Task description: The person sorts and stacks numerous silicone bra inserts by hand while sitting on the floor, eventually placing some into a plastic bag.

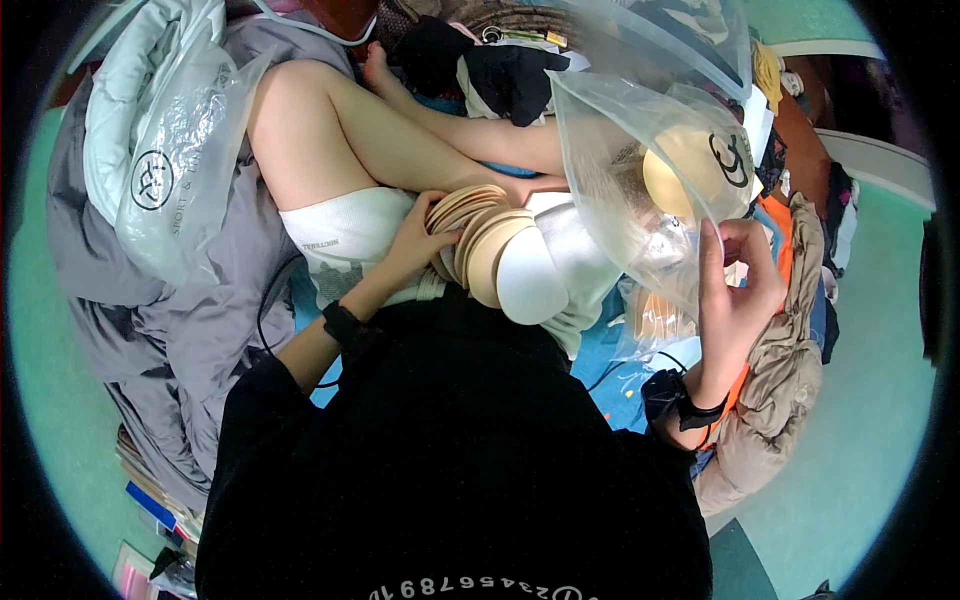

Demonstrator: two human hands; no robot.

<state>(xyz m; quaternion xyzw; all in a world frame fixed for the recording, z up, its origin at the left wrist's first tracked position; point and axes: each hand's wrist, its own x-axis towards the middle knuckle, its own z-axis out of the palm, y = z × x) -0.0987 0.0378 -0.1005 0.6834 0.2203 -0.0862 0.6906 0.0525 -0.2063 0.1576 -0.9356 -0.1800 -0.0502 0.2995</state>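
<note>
My left hand (424, 240) is closed around one end of a fanned stack of rounded beige pads (484, 255), which look like bra pads. The stack lies over my lap, and its nearest pad (532, 278) shows a white face. On the right, my right hand (735, 275) pinches the edge of a large clear plastic bag (610, 170) between thumb and fingers. A beige pad (680, 172) shows through the bag's film, apart from the stack. Below the bag lies a smaller clear packet (655, 318) with beige pads in it.
Another clear plastic bag (165, 200) lies on grey bedding (80, 250) at the left. Dark clothes (515, 80) are heaped beyond my bent legs. A beige jacket (785, 370) and an orange cloth lie at the right. Thin black cables run from both wristbands.
</note>
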